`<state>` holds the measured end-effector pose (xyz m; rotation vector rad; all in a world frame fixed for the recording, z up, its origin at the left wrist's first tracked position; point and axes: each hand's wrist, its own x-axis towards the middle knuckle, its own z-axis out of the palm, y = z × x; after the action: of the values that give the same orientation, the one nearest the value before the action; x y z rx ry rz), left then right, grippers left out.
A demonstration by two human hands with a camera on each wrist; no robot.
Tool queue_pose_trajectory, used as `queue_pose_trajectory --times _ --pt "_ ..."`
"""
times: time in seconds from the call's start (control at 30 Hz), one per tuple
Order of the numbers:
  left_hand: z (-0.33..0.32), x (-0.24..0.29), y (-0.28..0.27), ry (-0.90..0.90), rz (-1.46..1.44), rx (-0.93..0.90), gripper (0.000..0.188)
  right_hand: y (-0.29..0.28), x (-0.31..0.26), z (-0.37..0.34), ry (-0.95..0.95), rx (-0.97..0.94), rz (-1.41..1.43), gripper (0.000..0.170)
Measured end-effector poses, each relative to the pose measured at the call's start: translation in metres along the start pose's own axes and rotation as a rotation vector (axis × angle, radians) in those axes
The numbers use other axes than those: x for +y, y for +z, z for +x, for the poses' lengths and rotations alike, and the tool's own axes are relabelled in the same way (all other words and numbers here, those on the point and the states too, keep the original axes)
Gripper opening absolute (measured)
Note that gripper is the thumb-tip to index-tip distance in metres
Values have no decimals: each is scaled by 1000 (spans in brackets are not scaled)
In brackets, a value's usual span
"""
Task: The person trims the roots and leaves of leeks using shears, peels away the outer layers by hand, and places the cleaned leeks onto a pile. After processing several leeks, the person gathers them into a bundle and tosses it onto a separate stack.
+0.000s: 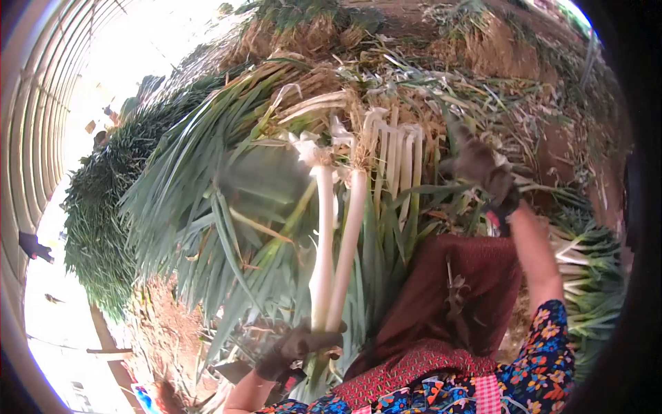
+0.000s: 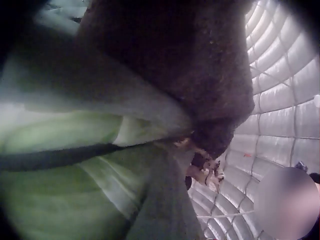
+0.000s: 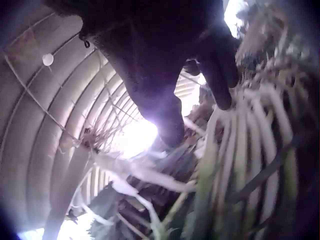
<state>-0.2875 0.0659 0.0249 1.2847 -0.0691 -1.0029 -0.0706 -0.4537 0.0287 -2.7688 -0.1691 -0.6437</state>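
In the head view my gloved left hand (image 1: 300, 348) grips two leeks (image 1: 322, 241) low on their stems, white shafts upright and roots uppermost. Broad green leaves (image 2: 65, 135) run into the dark glove (image 2: 170, 65) in the left wrist view. My gloved right hand (image 1: 483, 169), blurred, is off to the right of the held pair. Seen from the right wrist, its thumb and fingers stand apart with a gap between. Its fingertips (image 3: 223, 102) overlap a row of white leek shafts (image 3: 240, 145). Loose pale skin (image 3: 150, 177) hangs beside a root end (image 3: 90, 137).
A large heap of leeks (image 1: 207, 159) spreads ahead and to the left. More leeks (image 1: 586, 269) lie at the right. Stripped leaves litter the brown ground (image 1: 165, 310). A dark red cloth (image 1: 448, 297) covers the lap. Ribbed greenhouse sheeting (image 1: 41, 124) curves up at the left.
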Motion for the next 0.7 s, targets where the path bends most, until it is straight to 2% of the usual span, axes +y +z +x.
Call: queue_pose_trajectory --times 0.07,0.17,0.27,0.33,0.37,0.4,0.47,0.53,0.57,0.67,0.7 --pt "2 2 6 -11 -52 17 44 35 -51 5 -160 -89 164 78" --pt "1 15 26 -3 -176 42 38 93 -120 10 -236 -255 272 71" --pt "1 21 33 -101 -109 60 65 142 -165 16 -225 -354 316 63" --pt "4 26 28 -310 42 46 113 167 -184 21 -203 -390 323 58" --pt "0 18 29 -58 -144 9 42 175 -186 24 -187 -396 323 55" --pt "0 19 28 -82 -140 6 42 181 -188 27 -170 -398 324 53" --pt "0 22 28 -132 -133 -4 41 187 -175 39 -127 -372 317 48" --pt "-13 29 30 -15 -127 25 50 180 -144 61 -57 -306 297 44" --pt "-20 32 27 -32 -107 76 59 174 -122 76 -1 -257 276 42" --pt "-45 0 2 -17 -136 91 63 143 -35 127 208 -84 224 36" --pt "-55 13 12 -33 -40 164 60 129 -6 139 272 -27 239 35"
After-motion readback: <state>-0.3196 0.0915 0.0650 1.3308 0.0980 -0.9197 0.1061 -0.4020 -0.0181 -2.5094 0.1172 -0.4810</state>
